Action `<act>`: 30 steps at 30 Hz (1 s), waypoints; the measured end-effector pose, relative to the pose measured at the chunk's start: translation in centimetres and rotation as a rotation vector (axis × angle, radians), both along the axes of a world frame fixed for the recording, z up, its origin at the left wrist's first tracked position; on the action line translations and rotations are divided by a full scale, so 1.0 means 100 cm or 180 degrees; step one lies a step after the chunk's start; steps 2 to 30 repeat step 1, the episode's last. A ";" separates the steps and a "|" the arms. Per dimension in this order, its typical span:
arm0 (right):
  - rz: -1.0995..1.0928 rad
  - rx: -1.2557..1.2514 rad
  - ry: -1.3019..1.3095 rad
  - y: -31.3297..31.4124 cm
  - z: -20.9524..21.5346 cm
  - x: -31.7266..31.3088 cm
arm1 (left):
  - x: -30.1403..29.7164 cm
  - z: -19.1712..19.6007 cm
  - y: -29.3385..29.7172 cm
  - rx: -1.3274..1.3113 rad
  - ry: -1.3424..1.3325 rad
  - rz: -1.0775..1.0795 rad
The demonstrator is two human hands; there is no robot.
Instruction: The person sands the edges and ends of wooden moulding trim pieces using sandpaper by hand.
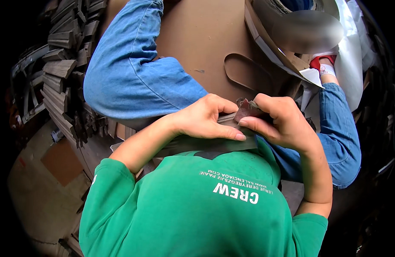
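Observation:
A grey-brown strip of wood moulding (228,120) lies across my lap. My left hand (204,118) is closed round it, with the thumb along the near side and the fingers over the far side. At the strip's right end, my right hand (285,121) pinches a small folded piece of reddish-brown sandpaper (245,110) between thumb and fingers. The sandpaper rests against the end of the strip, close to my left fingertips. My right palm hides part of it.
Many similar grey-brown wood strips (60,68) are piled at the left. A brown board (197,38) lies ahead, with a dark oval loop (226,70) on it. At the upper right are a large roll (266,17) and white sheeting (351,55). A brown square (61,162) lies on the floor.

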State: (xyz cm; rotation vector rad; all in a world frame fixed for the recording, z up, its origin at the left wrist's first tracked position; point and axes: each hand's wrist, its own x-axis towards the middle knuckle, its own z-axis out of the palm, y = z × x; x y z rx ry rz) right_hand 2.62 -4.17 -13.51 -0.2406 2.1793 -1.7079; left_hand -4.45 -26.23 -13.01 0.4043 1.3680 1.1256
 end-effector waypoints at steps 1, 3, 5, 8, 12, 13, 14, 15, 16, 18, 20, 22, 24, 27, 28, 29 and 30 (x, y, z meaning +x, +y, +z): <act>0.0240 0.0333 0.0604 0.001 -0.001 -0.005 | -0.001 0.001 0.002 -0.0002 -0.0030 -0.0043; 0.0240 0.0333 0.0604 0.001 -0.001 -0.005 | -0.001 0.001 0.002 -0.0002 -0.0030 -0.0043; 0.0240 0.0333 0.0604 0.001 -0.001 -0.005 | -0.001 0.001 0.002 -0.0002 -0.0030 -0.0043; 0.0240 0.0333 0.0604 0.001 -0.001 -0.005 | -0.001 0.001 0.002 -0.0002 -0.0030 -0.0043; 0.0240 0.0333 0.0604 0.001 -0.001 -0.005 | -0.001 0.001 0.002 -0.0002 -0.0030 -0.0043; 0.0240 0.0333 0.0604 0.001 -0.001 -0.005 | -0.001 0.001 0.002 -0.0002 -0.0030 -0.0043; 0.0240 0.0333 0.0604 0.001 -0.001 -0.005 | -0.001 0.001 0.002 -0.0002 -0.0030 -0.0043; 0.0240 0.0333 0.0604 0.001 -0.001 -0.005 | -0.001 0.001 0.002 -0.0002 -0.0030 -0.0043; 0.0240 0.0333 0.0604 0.001 -0.001 -0.005 | -0.001 0.001 0.002 -0.0002 -0.0030 -0.0043; 0.0240 0.0333 0.0604 0.001 -0.001 -0.005 | -0.001 0.001 0.002 -0.0002 -0.0030 -0.0043; 0.0240 0.0333 0.0604 0.001 -0.001 -0.005 | -0.001 0.001 0.002 -0.0002 -0.0030 -0.0043; 0.0240 0.0333 0.0604 0.001 -0.001 -0.005 | -0.001 0.001 0.002 -0.0002 -0.0030 -0.0043; 0.0240 0.0333 0.0604 0.001 -0.001 -0.005 | -0.001 0.001 0.002 -0.0002 -0.0030 -0.0043; 0.0240 0.0333 0.0604 0.001 -0.001 -0.005 | -0.001 0.001 0.002 -0.0002 -0.0030 -0.0043; 0.0240 0.0333 0.0604 0.001 -0.001 -0.005 | -0.001 0.001 0.002 -0.0002 -0.0030 -0.0043; 0.0240 0.0333 0.0604 0.001 -0.001 -0.005 | -0.001 0.001 0.002 -0.0002 -0.0030 -0.0043; 0.0240 0.0333 0.0604 0.001 -0.001 -0.005 | -0.001 0.001 0.002 -0.0002 -0.0030 -0.0043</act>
